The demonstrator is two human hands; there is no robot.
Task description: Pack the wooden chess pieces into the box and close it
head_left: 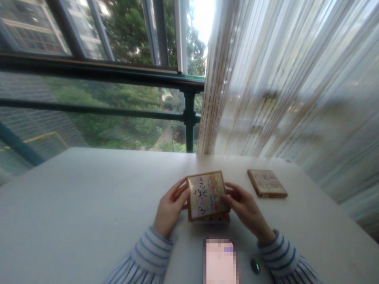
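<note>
Between my hands is a flat, square, gold-brown box (206, 195) with large brush-style characters on its top. It is held just over the white table and tilted towards me. Its top panel sits askew over a lower part (219, 217), which shows along the near edge; whether the two are separate cannot be made out. My left hand (171, 206) grips the left side, thumb on top and fingers behind. On the right side, my right hand (245, 207) has its thumb over the edge and its fingers behind it. A similar box (267, 183) lies flat to the right.
The white table (89, 205) reaches to a window with a dark green railing (189, 114). A striped string curtain (266, 79) hangs at the right. Near me are a pixelated pink shape (220, 262) and a small dark oval object (255, 266) with a green glint.
</note>
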